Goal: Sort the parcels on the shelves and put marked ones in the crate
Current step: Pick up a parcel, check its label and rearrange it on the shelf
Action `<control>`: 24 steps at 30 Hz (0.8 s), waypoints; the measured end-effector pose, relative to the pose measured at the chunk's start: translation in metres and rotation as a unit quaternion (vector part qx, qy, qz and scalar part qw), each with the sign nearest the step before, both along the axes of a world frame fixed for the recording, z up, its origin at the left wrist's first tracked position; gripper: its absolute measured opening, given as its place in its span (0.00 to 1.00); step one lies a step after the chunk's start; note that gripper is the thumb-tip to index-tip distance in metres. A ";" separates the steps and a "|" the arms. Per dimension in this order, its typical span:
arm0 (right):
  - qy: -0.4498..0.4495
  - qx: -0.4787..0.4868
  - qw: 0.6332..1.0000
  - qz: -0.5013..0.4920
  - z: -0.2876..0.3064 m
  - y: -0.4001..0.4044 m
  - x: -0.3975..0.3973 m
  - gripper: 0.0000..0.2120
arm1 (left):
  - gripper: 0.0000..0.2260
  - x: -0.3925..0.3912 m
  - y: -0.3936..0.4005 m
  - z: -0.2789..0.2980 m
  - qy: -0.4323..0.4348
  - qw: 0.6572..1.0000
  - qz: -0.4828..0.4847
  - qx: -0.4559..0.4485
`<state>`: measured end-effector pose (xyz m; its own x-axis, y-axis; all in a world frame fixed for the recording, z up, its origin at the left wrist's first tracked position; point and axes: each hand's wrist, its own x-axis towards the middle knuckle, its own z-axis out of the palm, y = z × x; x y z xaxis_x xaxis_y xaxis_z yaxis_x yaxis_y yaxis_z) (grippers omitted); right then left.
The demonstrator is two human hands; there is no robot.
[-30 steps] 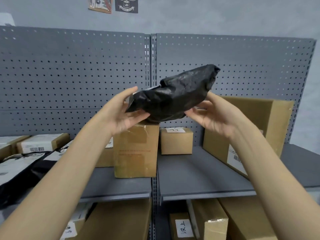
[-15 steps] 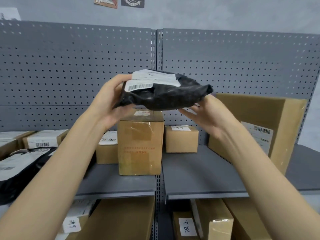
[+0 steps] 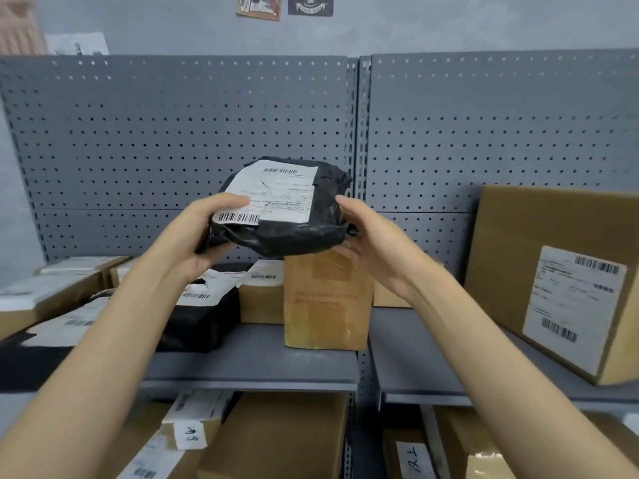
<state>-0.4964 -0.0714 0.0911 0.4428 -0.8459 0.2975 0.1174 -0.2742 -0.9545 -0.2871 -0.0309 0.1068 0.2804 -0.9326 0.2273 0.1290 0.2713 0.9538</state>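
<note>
Holding a black bag [image 3: 294, 233] up in front of the pegboard [image 3: 173, 140], both hands are on it at about chest height, above the shelf [image 3: 256, 364]. Left hand [image 3: 200, 236] grasps the bag's left end, thumb lying across the top on the white label [image 3: 273, 195], fingers curled under. Right hand [image 3: 373, 243] cups the right end, thumb along the upper edge and fingers wrapped beneath, so it's grasping the bag too. The label faces up toward the camera: barcode at the near left corner, another one along the far edge, and small print I can't read.

Right under the bag there's a tall box [image 3: 328, 299] standing upright on the shelf with shiny tape on its front and some faint reddish print. Left of it sits a small box [image 3: 261, 295] with a label on top, and further left another black bag [image 3: 200, 316] lying on the shelf with its own white labels. More boxes [image 3: 52, 292] with white labels are stacked at the far left, kinda blurry. On the right-hand shelf section there's a big box [image 3: 560, 271], tilted a bit, with a shipping label and barcodes on the side facing us.

Lower shelf has more cardboard: a plain brown box [image 3: 280, 440] in the middle, one with a handwritten tag [image 3: 190, 435] to its left, another tag [image 3: 415, 461] at lower right. Two posters [image 3: 287, 5] are stuck on the wall above the pegboard. No crate visible from this angle.
</note>
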 end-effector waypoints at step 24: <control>-0.084 0.025 0.974 -0.211 -0.007 0.018 -0.117 0.24 | 0.15 -0.140 -0.018 -0.024 -0.073 0.985 -0.146 -0.055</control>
